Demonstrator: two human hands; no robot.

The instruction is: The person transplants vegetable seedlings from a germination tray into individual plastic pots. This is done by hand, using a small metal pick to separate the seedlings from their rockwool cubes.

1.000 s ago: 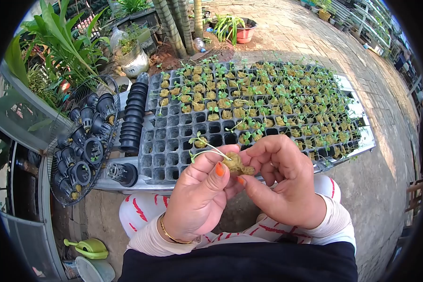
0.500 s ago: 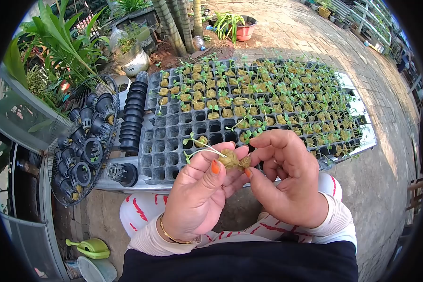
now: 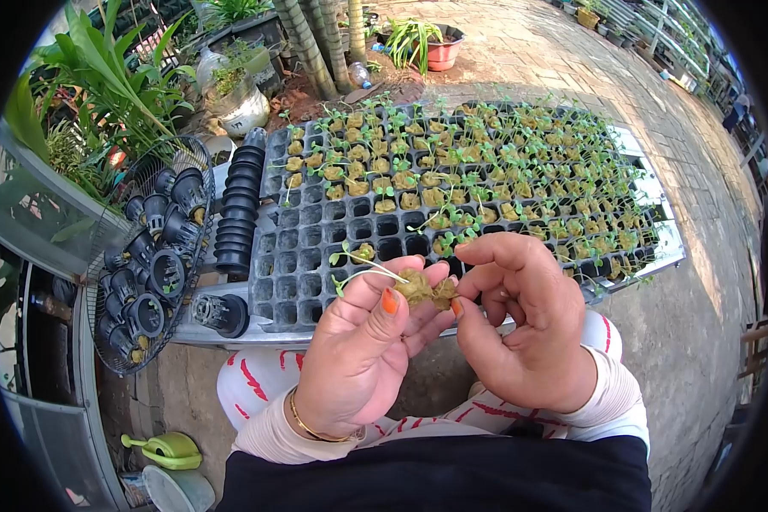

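Note:
A seedling in a yellow-brown growing plug (image 3: 416,288) lies across the fingers of my left hand (image 3: 363,350), its pale stems and small green leaves pointing left. The thumb of that hand rests beside the plug, closed on it. My right hand (image 3: 525,328) has its thumb and bent fingers at the plug's right end, pinching a ragged bit of it. Just beyond my hands is a black seedling tray (image 3: 288,263), with many cells of sprouted plugs at its right and back and bare cells at its front left.
A wire basket (image 3: 102,328) of black net pots stands on the left. Beside it are a stack of net pots (image 3: 241,205) and a single net pot (image 3: 220,314) on its side. A green watering can (image 3: 172,450) is on the ground, lower left.
My right hand has shifted slightly right, and the right end of the plug looks more pulled apart. The left hand still holds the seedling in nearly the same place.

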